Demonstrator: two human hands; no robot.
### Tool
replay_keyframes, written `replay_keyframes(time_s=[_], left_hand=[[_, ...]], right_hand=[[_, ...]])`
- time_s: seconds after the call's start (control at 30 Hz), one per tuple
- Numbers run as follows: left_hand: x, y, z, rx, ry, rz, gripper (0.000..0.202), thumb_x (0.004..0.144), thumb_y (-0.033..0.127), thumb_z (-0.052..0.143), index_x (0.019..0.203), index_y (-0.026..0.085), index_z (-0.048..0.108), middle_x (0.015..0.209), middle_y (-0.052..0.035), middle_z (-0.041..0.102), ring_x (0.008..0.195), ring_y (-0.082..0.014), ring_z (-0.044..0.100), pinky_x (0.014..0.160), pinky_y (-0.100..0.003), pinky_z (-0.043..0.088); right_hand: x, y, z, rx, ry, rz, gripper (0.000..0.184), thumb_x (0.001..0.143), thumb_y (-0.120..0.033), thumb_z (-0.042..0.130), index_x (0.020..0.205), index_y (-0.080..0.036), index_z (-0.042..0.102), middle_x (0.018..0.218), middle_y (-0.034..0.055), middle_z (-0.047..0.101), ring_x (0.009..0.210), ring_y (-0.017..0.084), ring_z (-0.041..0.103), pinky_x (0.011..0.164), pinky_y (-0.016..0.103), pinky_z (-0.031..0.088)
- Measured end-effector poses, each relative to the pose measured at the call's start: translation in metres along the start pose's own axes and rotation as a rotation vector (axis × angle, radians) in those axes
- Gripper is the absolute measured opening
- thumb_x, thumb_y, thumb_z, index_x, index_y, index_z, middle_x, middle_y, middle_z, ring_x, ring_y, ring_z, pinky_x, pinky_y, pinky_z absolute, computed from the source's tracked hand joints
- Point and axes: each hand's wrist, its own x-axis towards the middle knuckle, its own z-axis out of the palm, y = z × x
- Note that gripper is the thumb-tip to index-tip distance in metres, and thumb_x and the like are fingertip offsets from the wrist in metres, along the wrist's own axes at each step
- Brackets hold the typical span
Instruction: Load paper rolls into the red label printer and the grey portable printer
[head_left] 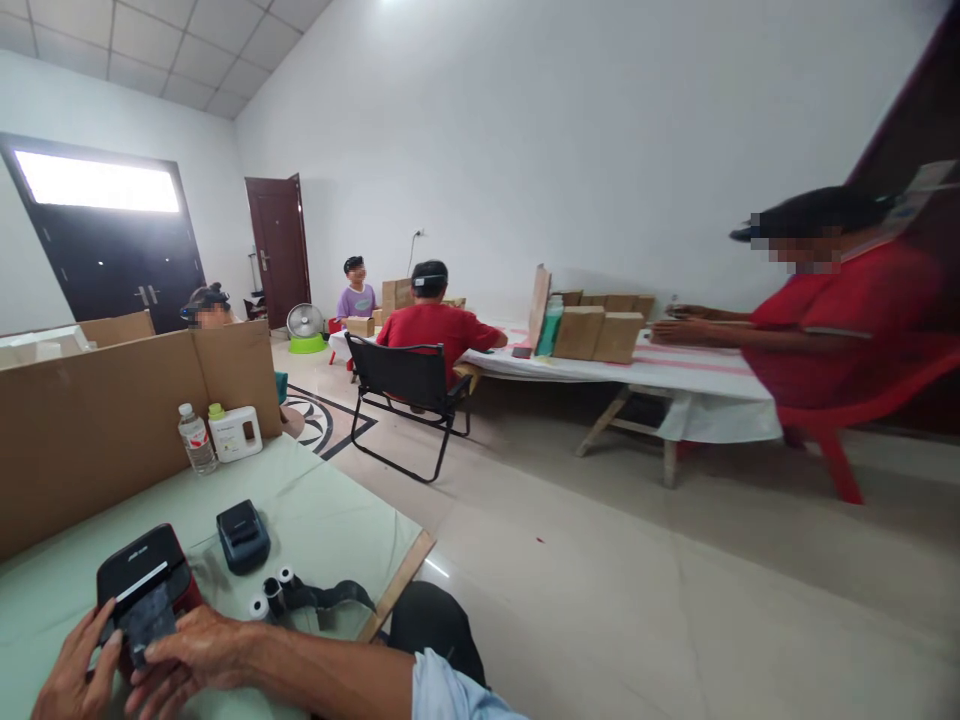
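Observation:
A black and red desktop printer (146, 560) stands on the green-covered table (330, 500) at lower left. A dark glossy sheet-like piece (150, 618) sits at its front; whether it belongs to the printer I cannot tell. My left hand (79, 670) has thumb and fingers closed at that piece's left edge. On its lower right, my right hand (199, 650) pinches it with the thumb on top. Beside the printer lies a smaller dark blue device (243, 536). Several small rolls (274, 594) with a loose black strip (334, 597) are close to my right forearm.
A cardboard partition (112, 430) borders the table's far side, with a water bottle (197, 440) and white jug (236, 433) against it. Co-workers sit beyond, one on a black folding chair (397, 375). A long table (697, 375) holds cardboard boxes (596, 335). A fan (305, 322) stands behind.

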Motion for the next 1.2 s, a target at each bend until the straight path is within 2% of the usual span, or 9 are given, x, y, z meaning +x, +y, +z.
replay_keyframes(time_s=[0.33,0.47,0.57,0.63,0.7,0.8,0.87,0.93,1.2], left_hand=[[-0.003,0.004,0.008,0.037,0.003,-0.002,0.064,0.088,0.062,0.044,0.130,0.021,0.069,0.140,-0.0154,0.068,0.130,-0.0367,0.065,0.113,-0.056,0.052],[-0.015,0.025,0.003,0.039,-0.002,-0.007,0.062,0.093,0.057,0.041,0.135,0.019,0.067,0.142,-0.0163,0.066,0.131,-0.0342,0.064,0.115,-0.053,0.050],[-0.023,0.043,0.000,0.035,-0.035,-0.011,0.057,0.096,0.049,0.042,0.139,0.019,0.064,0.145,-0.0152,0.063,0.136,-0.0313,0.060,0.119,-0.049,0.046],[-0.025,0.048,0.000,0.027,-0.056,-0.010,0.055,0.097,0.043,0.043,0.142,0.019,0.062,0.147,-0.0150,0.061,0.139,-0.0305,0.057,0.121,-0.049,0.044],[-0.027,0.051,0.001,0.020,-0.074,-0.028,0.055,0.097,0.041,0.044,0.145,0.018,0.060,0.149,-0.0152,0.059,0.140,-0.0302,0.055,0.120,-0.049,0.046],[-0.029,0.054,0.000,0.018,-0.084,-0.049,0.054,0.098,0.037,0.046,0.147,0.019,0.058,0.150,-0.0147,0.058,0.140,-0.0300,0.055,0.118,-0.048,0.047],[-0.029,0.055,-0.001,0.022,-0.091,-0.050,0.053,0.097,0.035,0.047,0.147,0.019,0.058,0.150,-0.0148,0.058,0.140,-0.0304,0.055,0.119,-0.049,0.046],[-0.029,0.056,-0.002,0.023,-0.104,-0.050,0.053,0.097,0.035,0.046,0.146,0.017,0.059,0.150,-0.0158,0.058,0.140,-0.0310,0.055,0.118,-0.049,0.047],[-0.031,0.055,0.002,0.036,-0.094,-0.051,0.048,0.099,0.036,0.047,0.139,0.016,0.064,0.150,-0.0162,0.058,0.138,-0.0301,0.057,0.119,-0.049,0.047]], right_hand=[[-0.009,0.001,0.016,0.044,0.104,-0.159,0.027,0.092,-0.031,0.066,0.072,-0.012,0.067,0.063,0.0009,0.069,0.049,0.011,0.063,0.061,0.023,0.050],[-0.023,0.010,0.011,-0.056,0.146,-0.136,0.028,0.091,-0.035,0.069,0.075,-0.013,0.067,0.066,0.0014,0.069,0.053,0.011,0.064,0.058,0.023,0.050],[-0.039,0.015,0.001,-0.313,0.240,-0.154,0.035,0.095,-0.039,0.066,0.069,-0.015,0.065,0.062,0.0027,0.067,0.053,0.012,0.062,0.055,0.023,0.047],[-0.047,0.011,-0.011,-0.579,0.387,-0.316,0.038,0.094,-0.041,0.066,0.066,-0.016,0.066,0.060,0.0035,0.066,0.056,0.013,0.060,0.058,0.024,0.047],[-0.051,0.003,-0.024,-0.827,0.595,-0.547,0.036,0.096,-0.042,0.062,0.072,-0.017,0.071,0.072,0.0057,0.070,0.069,0.017,0.064,0.070,0.028,0.050],[-0.044,-0.011,-0.040,-1.029,0.754,-0.768,0.026,0.099,-0.030,0.056,0.110,-0.016,0.075,0.108,0.0128,0.074,0.100,0.023,0.068,0.094,0.035,0.052],[-0.033,-0.017,-0.048,-1.108,0.723,-0.799,0.038,0.098,-0.025,0.054,0.132,-0.014,0.066,0.128,0.0173,0.068,0.118,0.026,0.064,0.107,0.038,0.048],[-0.020,-0.017,-0.055,-1.156,0.654,-0.776,0.045,0.099,-0.023,0.051,0.143,-0.014,0.058,0.136,0.0180,0.065,0.125,0.026,0.061,0.111,0.041,0.046],[-0.005,-0.003,-0.064,-1.193,0.516,-0.693,0.050,0.102,-0.023,0.045,0.151,-0.011,0.048,0.142,0.0201,0.061,0.125,0.025,0.060,0.111,0.040,0.045]])
